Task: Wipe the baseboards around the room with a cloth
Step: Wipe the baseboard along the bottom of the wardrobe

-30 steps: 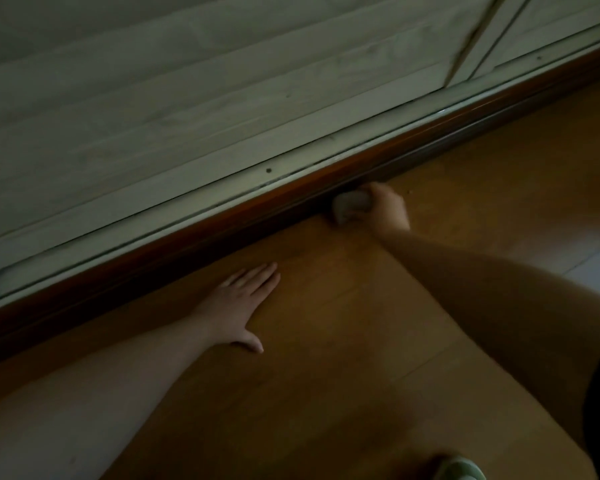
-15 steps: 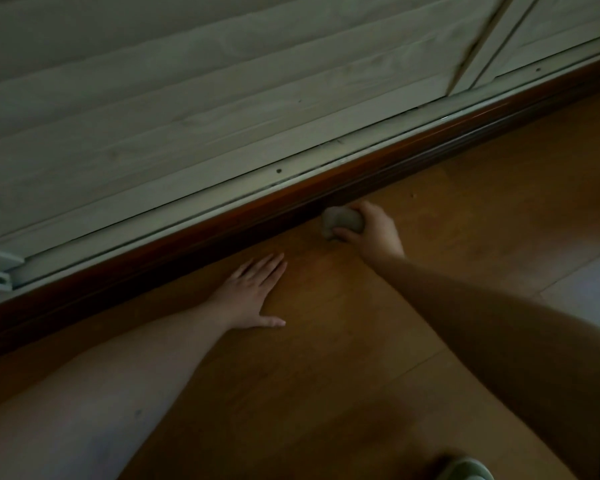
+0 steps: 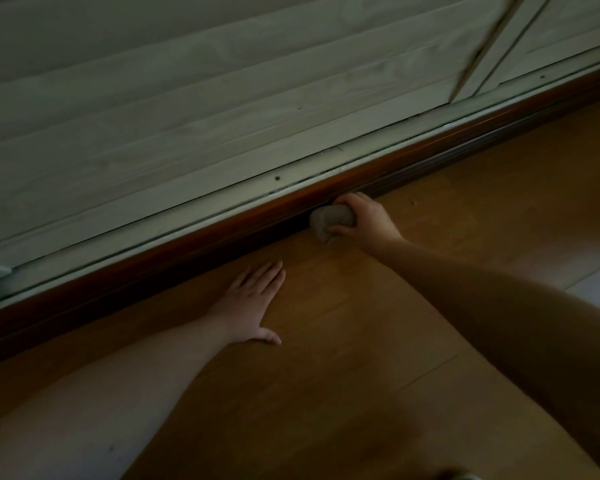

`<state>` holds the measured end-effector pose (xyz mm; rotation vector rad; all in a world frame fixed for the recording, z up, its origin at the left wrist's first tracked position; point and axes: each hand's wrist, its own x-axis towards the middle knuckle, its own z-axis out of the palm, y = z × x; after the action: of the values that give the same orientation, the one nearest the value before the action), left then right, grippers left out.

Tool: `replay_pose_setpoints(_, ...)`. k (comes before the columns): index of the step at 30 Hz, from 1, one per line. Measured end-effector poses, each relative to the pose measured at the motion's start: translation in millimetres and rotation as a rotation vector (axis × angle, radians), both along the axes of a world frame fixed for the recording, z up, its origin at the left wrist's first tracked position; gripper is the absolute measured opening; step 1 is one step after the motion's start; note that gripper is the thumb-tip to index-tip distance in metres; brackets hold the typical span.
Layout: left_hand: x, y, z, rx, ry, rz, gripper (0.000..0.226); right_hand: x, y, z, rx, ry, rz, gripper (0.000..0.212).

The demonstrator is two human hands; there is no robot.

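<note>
Here the right hand (image 3: 364, 221) is gripping the balled grey cloth (image 3: 331, 219) against the reddish-brown wooden baseboard (image 3: 222, 233), the left hand (image 3: 253, 306) lying flat with straight fingers on the wooden floor (image 3: 361, 341); the small wad is likely skipping the upper moulding.

Open wooden floor (image 3: 378, 341) spreads wide between the two arms, plenty of room there. The left hand (image 3: 253, 306) lies flat on the boards, near the dark baseboard (image 3: 187, 244), blocking that stretch. Further right, the right hand (image 3: 364, 221) and its balled cloth (image 3: 329, 218) sit tight against the baseboard; beyond them the strip runs bare.
</note>
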<state>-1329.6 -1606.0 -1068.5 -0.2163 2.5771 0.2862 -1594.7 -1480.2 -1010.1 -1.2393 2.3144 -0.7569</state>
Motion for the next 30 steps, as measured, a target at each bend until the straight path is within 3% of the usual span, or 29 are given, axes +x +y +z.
replay_pose_setpoints(8, -1.2, 2.8, 0.2, 0.005, 0.003, 0.018, 0.132, -84.4, 35.3, 13.8, 0.12, 0.101, -0.253, 0.05)
replay_pose_setpoints(11, -1.1, 3.8, 3.3, -0.006, 0.004, 0.02, 0.131, -96.6, 45.1, 12.2, 0.124, 0.1, -0.435, 0.049)
replay_pose_setpoints(15, -5.1, 4.4, 8.2, -0.053, -0.006, -0.012, 0.133, -83.3, 46.3, 10.0, 0.075, 0.077, -0.501, 0.05)
replay_pose_setpoints(19, -10.0, 4.7, 12.6, -0.092, -0.06, -0.04, 0.133, -29.9, 37.9, 9.3, -0.044, 0.031, -0.42, 0.051)
replay_pose_setpoints(26, -8.4, 8.2, 15.9, -0.084, -0.037, -0.033, 0.132, 75.5, -7.4, 7.5, -0.128, -0.047, -0.034, 0.044)
replay_pose_setpoints(30, -5.9, 8.7, 15.6, -0.081, 0.021, -0.024, 0.133, 86.1, -29.9, 8.3, -0.139, -0.046, -0.053, 0.044)
